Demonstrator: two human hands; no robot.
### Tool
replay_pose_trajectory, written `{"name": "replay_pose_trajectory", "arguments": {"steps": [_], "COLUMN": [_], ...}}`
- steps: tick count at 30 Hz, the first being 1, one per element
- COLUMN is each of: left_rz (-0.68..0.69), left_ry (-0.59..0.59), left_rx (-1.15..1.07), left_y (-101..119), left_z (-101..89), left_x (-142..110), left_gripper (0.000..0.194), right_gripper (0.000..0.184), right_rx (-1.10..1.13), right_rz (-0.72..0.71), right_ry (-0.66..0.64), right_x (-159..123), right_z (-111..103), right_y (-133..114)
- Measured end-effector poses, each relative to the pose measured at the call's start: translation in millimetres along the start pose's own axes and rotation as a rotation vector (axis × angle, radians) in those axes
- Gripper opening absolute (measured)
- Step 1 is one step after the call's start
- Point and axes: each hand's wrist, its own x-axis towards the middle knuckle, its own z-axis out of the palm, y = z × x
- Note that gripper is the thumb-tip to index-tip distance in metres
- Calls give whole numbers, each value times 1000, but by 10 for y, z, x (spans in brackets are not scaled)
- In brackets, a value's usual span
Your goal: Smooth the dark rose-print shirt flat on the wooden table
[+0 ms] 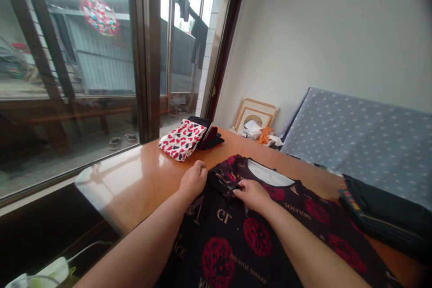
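Note:
A black T-shirt [243, 238] with red round prints and pale lettering lies flat on the wooden table [141, 180], its collar pointing away from me. My left hand [193, 181] is closed at the shirt's left shoulder, gripping the edge of the sleeve. My right hand [251, 194] pinches the folded-in sleeve fabric just below the collar. Both forearms reach in from the bottom of the view.
A folded pile with a white, red-and-black spotted garment [182, 139] on dark clothes sits at the table's far side by the window. Dark folded clothes [381, 216] lie at the right. A dotted grey mattress [364, 139], picture frames [254, 114] and an orange cloth stand behind.

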Motion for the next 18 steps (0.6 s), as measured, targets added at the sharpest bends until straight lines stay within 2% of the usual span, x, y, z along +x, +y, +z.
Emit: {"name": "replay_pose_trajectory", "arguments": {"steps": [2,6,8,10,11,15,18], "left_rz": [-6,13,78,129,142,103,22], "left_ry": [-43,-162,-165,-136,-119,-34,40], "left_rx": [6,1,43,98,121,134,58], "left_y": [40,98,106,98,89,37,2], "left_z": [-13,-25,-18,-6,0,9,7], "left_x": [-24,-81,-101,-105,-100,-50,-6], "left_gripper": [24,47,62,68,64,24,17], "right_gripper": [8,10,11,11,11,9,11], "right_rx": [52,223,323,407,439,482,444], "right_rz": [-7,17,25,11,-4,-101,-166], "right_ry": [40,170,207,228,233,243,256], "right_x": [233,721,920,1067,1122,1263,1321], "right_z": [-22,-271,-389,-466,-490,-529,-537], "right_y": [-149,-435,-597,-751,-817,-954,-961]}}
